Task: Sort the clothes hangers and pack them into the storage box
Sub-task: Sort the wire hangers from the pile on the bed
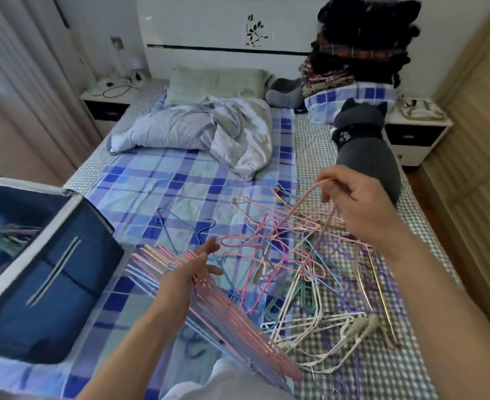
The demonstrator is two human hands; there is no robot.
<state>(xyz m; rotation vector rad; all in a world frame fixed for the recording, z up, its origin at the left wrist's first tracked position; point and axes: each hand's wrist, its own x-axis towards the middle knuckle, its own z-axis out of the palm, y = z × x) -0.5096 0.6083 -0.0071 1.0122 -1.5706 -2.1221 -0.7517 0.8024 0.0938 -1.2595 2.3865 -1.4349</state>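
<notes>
**A:** From the head camera, why is the left hand (193, 269) held palm-up like that?

**B:** It carries the aligned stack of thin pink, blue and white wire hangers (232, 321). The fingers are stretched out and a little spread under the near end, so I judge it serves as a rack: each sorted hanger gets laid on in the same direction.

**A:** And the right hand (356, 203)?

**B:** Raised over the far right of the pile, fingertips pinching the top of 1 pink wire hanger (301, 206). It is lifted high, probably to draw it free, since its lower part is tangled with the loose heap of pastel wire and white plastic hangers (310, 284) lying on the blue plaid bed sheet (151, 180).

**A:** Where do they end up?

**B:** The dark blue fabric storage box with white trim (50, 284) stands open on the near left of the bed, just beside the left hand. A few hangers seem to lie inside, though that is blurred.

**A:** How far along?

**B:** Midway, I think; most of the heap is unsorted.

**A:** Any risk?

**B:** Hooks snagging, dragging neighbours up too.
</notes>
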